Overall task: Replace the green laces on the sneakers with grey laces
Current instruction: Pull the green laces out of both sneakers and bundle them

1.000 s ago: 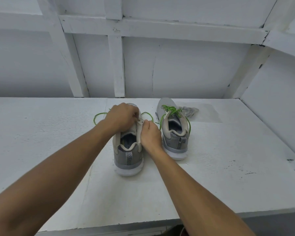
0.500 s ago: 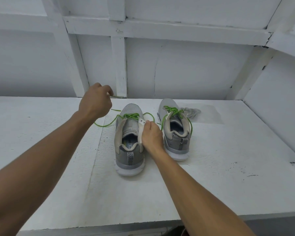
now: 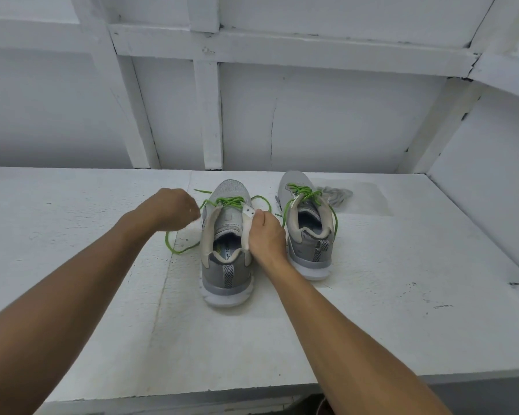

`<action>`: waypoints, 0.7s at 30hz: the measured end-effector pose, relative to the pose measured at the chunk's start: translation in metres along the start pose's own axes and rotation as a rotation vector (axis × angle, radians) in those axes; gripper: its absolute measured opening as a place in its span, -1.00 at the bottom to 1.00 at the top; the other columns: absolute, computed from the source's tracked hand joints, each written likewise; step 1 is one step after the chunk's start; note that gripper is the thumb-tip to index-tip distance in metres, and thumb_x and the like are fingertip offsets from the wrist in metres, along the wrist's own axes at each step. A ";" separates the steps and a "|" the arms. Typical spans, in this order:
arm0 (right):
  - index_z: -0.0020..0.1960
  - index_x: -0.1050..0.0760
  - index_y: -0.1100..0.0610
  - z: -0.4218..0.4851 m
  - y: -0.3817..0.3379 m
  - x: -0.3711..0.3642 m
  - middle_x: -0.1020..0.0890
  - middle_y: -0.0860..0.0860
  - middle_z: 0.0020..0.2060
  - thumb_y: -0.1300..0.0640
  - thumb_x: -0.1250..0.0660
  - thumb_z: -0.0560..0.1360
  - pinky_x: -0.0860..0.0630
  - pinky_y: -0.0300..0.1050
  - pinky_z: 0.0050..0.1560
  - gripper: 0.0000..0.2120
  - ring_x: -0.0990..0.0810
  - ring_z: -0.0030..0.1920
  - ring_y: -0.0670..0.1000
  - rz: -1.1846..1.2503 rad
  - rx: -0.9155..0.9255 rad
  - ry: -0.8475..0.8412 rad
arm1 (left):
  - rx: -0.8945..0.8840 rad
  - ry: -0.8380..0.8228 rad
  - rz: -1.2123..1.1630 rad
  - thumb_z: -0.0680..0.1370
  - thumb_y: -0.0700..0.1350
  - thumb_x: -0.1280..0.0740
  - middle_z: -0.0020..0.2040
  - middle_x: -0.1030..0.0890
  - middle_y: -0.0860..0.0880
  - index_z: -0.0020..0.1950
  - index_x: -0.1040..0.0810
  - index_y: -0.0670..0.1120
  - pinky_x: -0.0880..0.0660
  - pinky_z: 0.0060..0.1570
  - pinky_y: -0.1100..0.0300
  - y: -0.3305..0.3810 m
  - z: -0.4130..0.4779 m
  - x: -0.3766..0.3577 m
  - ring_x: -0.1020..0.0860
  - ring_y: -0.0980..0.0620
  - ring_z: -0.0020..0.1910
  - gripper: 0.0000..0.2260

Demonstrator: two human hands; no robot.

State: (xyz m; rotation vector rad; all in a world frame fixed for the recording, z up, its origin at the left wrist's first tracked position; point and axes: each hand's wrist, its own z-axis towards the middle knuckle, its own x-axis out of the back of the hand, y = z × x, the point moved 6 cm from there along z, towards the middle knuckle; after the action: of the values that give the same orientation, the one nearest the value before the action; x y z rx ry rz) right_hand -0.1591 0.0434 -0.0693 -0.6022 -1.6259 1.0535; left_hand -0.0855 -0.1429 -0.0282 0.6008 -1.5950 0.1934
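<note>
Two grey sneakers stand side by side on the white table (image 3: 372, 295), heels toward me. The left sneaker (image 3: 226, 272) has its green lace (image 3: 231, 201) loosened, with a slack loop lying on the table to its left. My left hand (image 3: 170, 209) hovers just left of that shoe, fingers curled where the lace runs in under them. My right hand (image 3: 264, 233) pinches the shoe's right eyelet flap. The right sneaker (image 3: 309, 238) is still laced in green (image 3: 301, 191). A bundle of grey laces (image 3: 336, 194) lies behind it.
A white wall with wooden framing (image 3: 210, 115) rises just behind the shoes. A slanted white panel (image 3: 486, 190) closes off the right side. The table's front edge (image 3: 252, 387) runs close to me.
My left hand pulled a length of green lace up and away to the left, then came back down beside the left sneaker. The lace now lies slack. My right hand kept its hold.
</note>
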 end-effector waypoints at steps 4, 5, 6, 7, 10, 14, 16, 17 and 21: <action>0.12 -0.49 0.25 0.001 -0.001 -0.001 -0.58 0.20 0.11 0.02 0.04 0.68 -0.27 -0.11 -0.06 -0.59 -0.51 0.13 0.20 -0.011 -0.003 -0.032 | 0.029 0.114 -0.393 0.61 0.17 -0.18 0.09 -0.63 -0.06 0.18 -0.58 -0.07 -0.50 0.13 0.03 0.022 -0.007 0.012 -0.57 -0.08 0.06 -0.62; 0.12 -0.49 0.24 0.002 -0.002 -0.001 -0.58 0.19 0.11 0.02 0.04 0.68 -0.27 -0.11 -0.07 -0.60 -0.51 0.10 0.18 -0.026 -0.004 -0.051 | 0.022 0.087 -0.384 0.59 0.20 -0.19 0.08 -0.62 -0.02 0.19 -0.57 -0.02 -0.48 0.09 0.08 0.030 -0.009 0.007 -0.55 -0.04 0.04 -0.63; 0.12 -0.48 0.23 0.004 -0.004 0.000 -0.58 0.17 0.10 0.02 0.02 0.67 -0.28 -0.11 -0.08 -0.61 -0.51 0.05 0.16 -0.046 0.004 -0.069 | 0.020 0.067 -0.347 0.58 0.19 -0.22 0.08 -0.60 -0.01 0.21 -0.56 0.02 -0.44 0.04 0.14 0.037 -0.011 0.002 -0.51 -0.02 0.04 -0.66; 0.11 -0.48 0.21 0.006 -0.007 0.002 -0.59 0.16 0.09 0.02 0.00 0.67 -0.29 -0.11 -0.09 -0.64 -0.49 0.00 0.13 -0.067 0.017 -0.083 | 0.028 0.066 -0.310 0.58 0.13 -0.23 0.12 -0.59 -0.02 0.24 -0.54 0.03 -0.39 0.00 0.16 0.043 -0.013 -0.003 -0.49 -0.02 0.04 -0.69; 0.10 -0.45 0.16 0.012 -0.021 0.010 -0.58 0.09 0.06 0.07 -0.13 0.62 -0.38 -0.11 -0.07 -0.80 -0.51 -0.01 0.07 -0.114 0.124 -0.075 | 0.057 0.105 -0.259 0.60 -0.10 -0.16 0.29 -0.54 -0.14 0.36 -0.48 -0.03 -0.40 0.06 0.12 0.049 -0.013 -0.011 -0.49 -0.13 0.19 -0.66; 0.15 -0.49 0.11 0.021 -0.059 0.010 -0.49 0.05 0.14 0.26 -0.24 0.50 -0.44 -0.04 0.09 -0.76 -0.47 0.12 0.07 -0.303 0.445 -0.083 | 0.107 0.167 -0.344 0.63 -0.15 -0.10 0.33 -0.51 -0.19 0.39 -0.45 -0.11 -0.40 0.18 0.05 0.044 -0.014 -0.018 -0.47 -0.20 0.26 -0.65; 0.09 -0.54 0.09 0.025 -0.074 -0.001 -0.49 0.06 0.15 0.28 -0.25 0.46 -0.43 0.00 0.13 -0.76 -0.44 0.17 0.10 -0.471 0.524 -0.179 | 0.177 0.228 -0.521 0.61 -0.17 -0.10 0.30 -0.53 -0.17 0.35 -0.50 -0.12 -0.43 0.21 0.03 0.037 -0.019 -0.022 -0.47 -0.18 0.24 -0.65; 0.08 -0.55 0.08 0.028 -0.079 -0.008 -0.49 0.05 0.15 0.27 -0.25 0.46 -0.43 0.00 0.14 -0.76 -0.43 0.19 0.11 -0.571 0.544 -0.234 | 0.217 0.264 -0.616 0.60 -0.18 -0.09 0.27 -0.55 -0.16 0.31 -0.52 -0.12 -0.44 0.21 0.01 0.032 -0.021 -0.025 -0.48 -0.16 0.22 -0.66; 0.17 -0.56 0.07 0.033 -0.090 -0.034 -0.50 0.04 0.20 0.21 -0.24 0.52 -0.37 -0.01 0.19 -0.74 -0.39 0.25 0.13 -0.869 0.589 -0.331 | 0.274 0.329 -0.827 0.58 -0.20 -0.09 0.18 -0.60 -0.13 0.21 -0.60 -0.10 -0.48 0.13 0.04 0.025 -0.025 -0.035 -0.52 -0.09 0.10 -0.66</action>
State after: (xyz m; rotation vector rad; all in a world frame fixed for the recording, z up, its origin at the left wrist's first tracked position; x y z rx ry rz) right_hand -0.1685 -0.0389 -0.0096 0.6577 -1.4950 0.9002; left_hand -0.0751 -0.1009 -0.0531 1.3165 -0.9105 -0.1111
